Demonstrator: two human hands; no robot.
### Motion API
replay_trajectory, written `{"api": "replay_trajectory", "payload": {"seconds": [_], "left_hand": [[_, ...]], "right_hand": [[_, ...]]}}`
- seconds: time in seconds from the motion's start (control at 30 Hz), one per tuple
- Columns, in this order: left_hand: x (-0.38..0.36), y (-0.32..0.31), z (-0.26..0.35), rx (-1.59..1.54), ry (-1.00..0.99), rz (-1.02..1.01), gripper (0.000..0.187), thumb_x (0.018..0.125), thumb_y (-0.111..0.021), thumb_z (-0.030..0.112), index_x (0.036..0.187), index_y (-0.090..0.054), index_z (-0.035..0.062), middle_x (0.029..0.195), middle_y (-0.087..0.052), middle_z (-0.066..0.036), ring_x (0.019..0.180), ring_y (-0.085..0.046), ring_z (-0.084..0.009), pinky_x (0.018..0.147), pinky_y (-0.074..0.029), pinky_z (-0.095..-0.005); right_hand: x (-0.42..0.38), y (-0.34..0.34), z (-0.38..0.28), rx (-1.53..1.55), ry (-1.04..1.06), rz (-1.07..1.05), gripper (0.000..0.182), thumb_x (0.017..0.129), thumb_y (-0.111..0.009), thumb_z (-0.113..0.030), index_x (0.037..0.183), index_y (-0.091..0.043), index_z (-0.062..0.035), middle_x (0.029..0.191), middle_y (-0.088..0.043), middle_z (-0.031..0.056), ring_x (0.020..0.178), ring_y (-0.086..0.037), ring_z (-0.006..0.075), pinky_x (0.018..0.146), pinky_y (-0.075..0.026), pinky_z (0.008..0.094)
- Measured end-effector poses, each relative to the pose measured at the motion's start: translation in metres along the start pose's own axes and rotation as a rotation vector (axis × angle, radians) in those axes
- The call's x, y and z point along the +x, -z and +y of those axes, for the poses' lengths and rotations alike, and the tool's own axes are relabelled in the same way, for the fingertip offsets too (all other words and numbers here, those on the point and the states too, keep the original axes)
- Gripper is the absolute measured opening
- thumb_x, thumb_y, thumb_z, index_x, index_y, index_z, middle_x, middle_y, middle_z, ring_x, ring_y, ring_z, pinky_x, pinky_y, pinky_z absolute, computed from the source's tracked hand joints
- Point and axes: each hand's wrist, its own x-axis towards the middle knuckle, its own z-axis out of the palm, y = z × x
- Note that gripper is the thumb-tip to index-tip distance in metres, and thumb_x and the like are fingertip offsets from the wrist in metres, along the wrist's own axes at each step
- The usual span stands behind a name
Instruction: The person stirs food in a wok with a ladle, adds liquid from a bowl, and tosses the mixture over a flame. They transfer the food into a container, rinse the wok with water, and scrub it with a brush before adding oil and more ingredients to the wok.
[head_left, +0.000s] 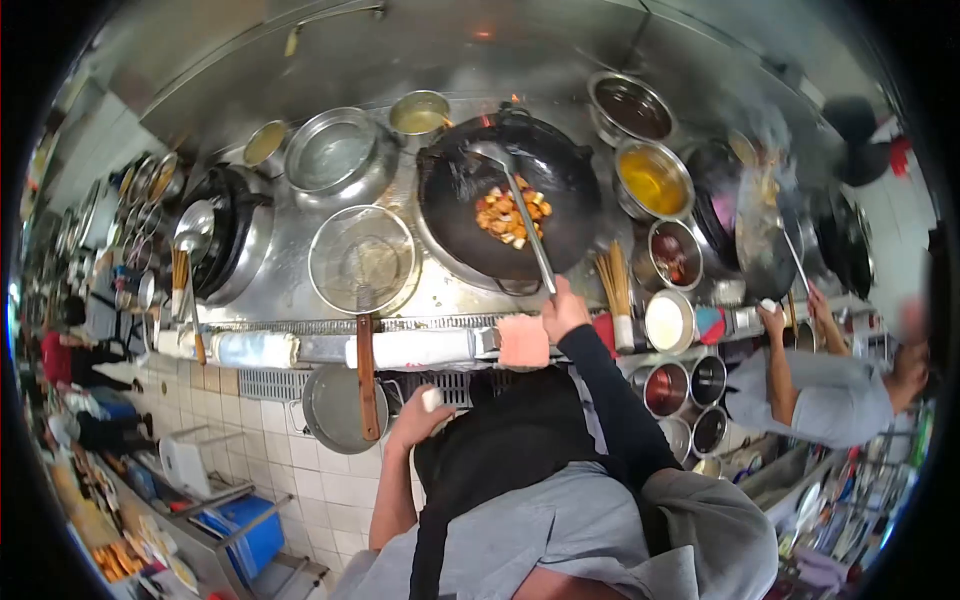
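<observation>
My right hand (567,312) is closed round the handle end of a long metal ladle (528,220). The ladle's bowl lies against the far left inner side of a black wok (565,225). Browned diced pieces of food (512,214) with some white bits sit in the wok, partly behind the ladle handle. My left hand (412,420) hangs low by the black apron (510,425), its fingers curled, with a small white thing (431,399) at the thumb that I cannot identify. Nearby, the wooden handle (367,375) of a round mesh strainer (362,258) sticks out over the counter edge.
Left of the wok stand a pot of water (335,150) and another ladle (195,235). To the right are a bowl of yellow oil (655,180), a bamboo brush (615,285) and sauce pots (665,388). A co-worker (810,395) works at a steaming wok further right.
</observation>
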Motion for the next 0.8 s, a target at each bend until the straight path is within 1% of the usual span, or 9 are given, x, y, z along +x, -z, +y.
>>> {"api": "replay_trajectory", "payload": {"seconds": [0.07,0.13,0.27,0.37,0.47,0.57,0.67,0.7,0.8], "left_hand": [[0.02,-0.006,0.038,-0.029,-0.116,-0.161,0.08,0.079,-0.085,0.04,0.141,-0.053,0.0016,0.121,-0.069,-0.021,0.106,-0.069,-0.0282,0.094,-0.053,-0.0384],[0.038,-0.023,0.071,-0.006,-0.148,-0.297,0.076,0.081,-0.084,0.036,0.141,-0.052,0.0034,0.126,-0.067,-0.022,0.115,-0.066,-0.0331,0.1,-0.05,-0.0396],[0.052,-0.072,0.164,0.187,-0.324,-0.455,0.081,0.08,-0.083,0.033,0.147,-0.047,0.0045,0.132,-0.064,-0.028,0.124,-0.062,-0.0402,0.105,-0.048,-0.043],[0.057,-0.13,0.203,0.295,-0.493,-0.483,0.082,0.078,-0.082,0.033,0.145,-0.047,0.0031,0.117,-0.069,-0.029,0.112,-0.068,-0.0423,0.098,-0.052,-0.0443],[0.06,-0.188,0.243,0.355,-0.655,-0.612,0.08,0.076,-0.081,0.031,0.142,-0.048,-0.0003,0.114,-0.069,-0.03,0.109,-0.068,-0.0427,0.095,-0.053,-0.0457],[0.071,-0.255,0.27,0.453,-0.772,-0.651,0.069,0.077,-0.078,0.025,0.132,-0.049,-0.0046,0.108,-0.068,-0.031,0.107,-0.067,-0.0453,0.093,-0.053,-0.05],[0.092,-0.325,0.272,0.518,-0.879,-0.586,0.064,0.079,-0.076,0.023,0.128,-0.048,-0.0071,0.117,-0.065,-0.032,0.107,-0.066,-0.0471,0.094,-0.054,-0.0503],[0.099,-0.347,0.269,0.508,-0.904,-0.535,0.064,0.079,-0.076,0.023,0.128,-0.047,-0.0077,0.116,-0.064,-0.031,0.106,-0.066,-0.0467,0.092,-0.055,-0.0503],[0.122,-0.4,0.259,0.54,-0.874,-0.431,0.06,0.078,-0.076,0.019,0.125,-0.048,-0.0069,0.113,-0.063,-0.029,0.107,-0.065,-0.0462,0.092,-0.054,-0.0502]], "right_hand": [[-0.051,0.018,0.033,-0.182,0.213,0.263,0.031,0.095,-0.066,-0.018,0.122,-0.062,-0.0047,0.076,-0.059,0.0048,0.053,-0.053,0.0138,0.046,-0.041,0.0328],[-0.107,0.039,0.048,-0.153,0.139,0.318,0.03,0.096,-0.066,-0.015,0.124,-0.061,-0.0059,0.073,-0.056,0.0025,0.053,-0.051,0.0105,0.048,-0.04,0.0292],[-0.209,0.09,0.014,0.589,-0.461,0.277,0.037,0.102,-0.064,-0.013,0.136,-0.052,-0.0103,0.066,-0.048,-0.003,0.043,-0.041,0.0062,0.038,-0.031,0.0259],[-0.277,0.126,0.01,0.688,-0.612,0.362,0.032,0.101,-0.065,-0.014,0.131,-0.055,-0.0081,0.063,-0.046,-0.0042,0.047,-0.043,0.0052,0.043,-0.035,0.0237],[-0.336,0.147,0.021,0.505,-0.649,0.423,0.031,0.1,-0.067,-0.018,0.127,-0.057,-0.0076,0.063,-0.048,-0.0044,0.049,-0.047,0.0075,0.046,-0.037,0.0268],[-0.373,0.147,0.064,0.244,-0.61,0.476,0.032,0.098,-0.068,-0.023,0.124,-0.058,-0.0059,0.064,-0.054,0.0011,0.053,-0.053,0.0158,0.051,-0.043,0.0343],[-0.358,0.158,0.035,-0.118,-0.558,0.54,0.036,0.097,-0.067,-0.03,0.122,-0.059,-0.0049,0.068,-0.062,0.0119,0.061,-0.063,0.0324,0.059,-0.048,0.0444],[-0.361,0.156,0.048,-0.202,-0.593,0.524,0.039,0.097,-0.065,-0.035,0.123,-0.059,-0.0063,0.074,-0.065,0.0218,0.072,-0.067,0.0454,0.063,-0.05,0.0512],[-0.361,0.151,0.062,-0.231,-0.648,0.516,0.04,0.097,-0.065,-0.036,0.123,-0.057,-0.0065,0.076,-0.068,0.0229,0.078,-0.067,0.0489,0.066,-0.051,0.0529]]}}
